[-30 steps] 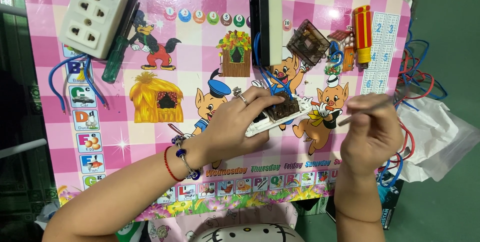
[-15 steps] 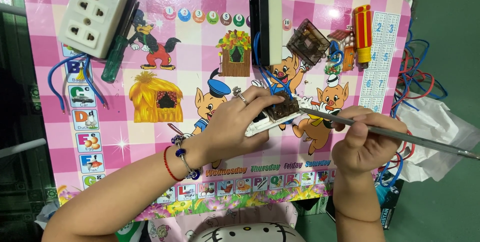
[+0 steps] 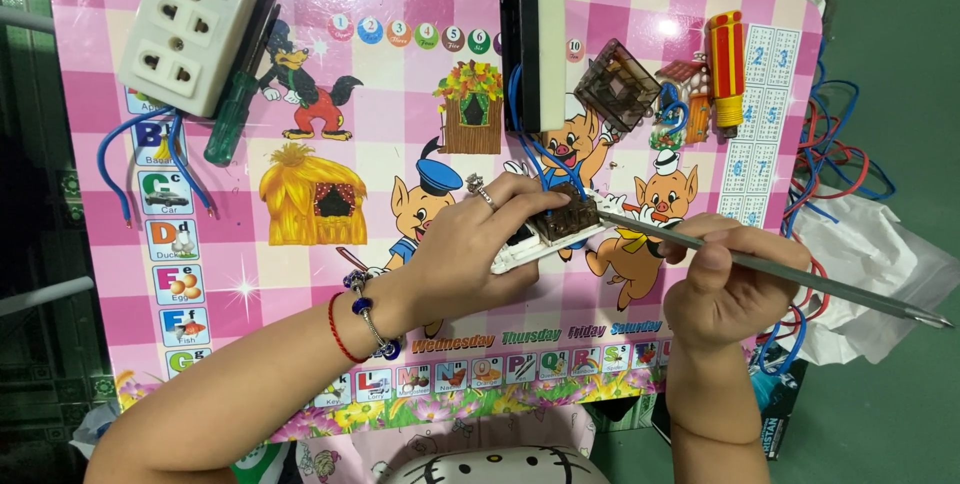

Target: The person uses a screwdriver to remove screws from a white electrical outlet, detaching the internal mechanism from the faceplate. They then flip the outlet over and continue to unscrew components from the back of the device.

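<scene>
Beside switch module [image 3: 560,229], socket block [image 3: 190,24], screwdrivers [image 3: 727,69]

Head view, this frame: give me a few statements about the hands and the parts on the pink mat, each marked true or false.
1. The left hand presses a small white and brown switch part onto the pink mat. True.
2. The right hand holds a long thin metal tool pointed at that part. True.
3. The white socket block lies beside the right hand. False: it lies at the mat's top left corner.
4. The green-handled screwdriver is in the left hand. False: it lies under the socket block's edge.
5. A red and yellow tool lies near the mat's top right. True.
</scene>
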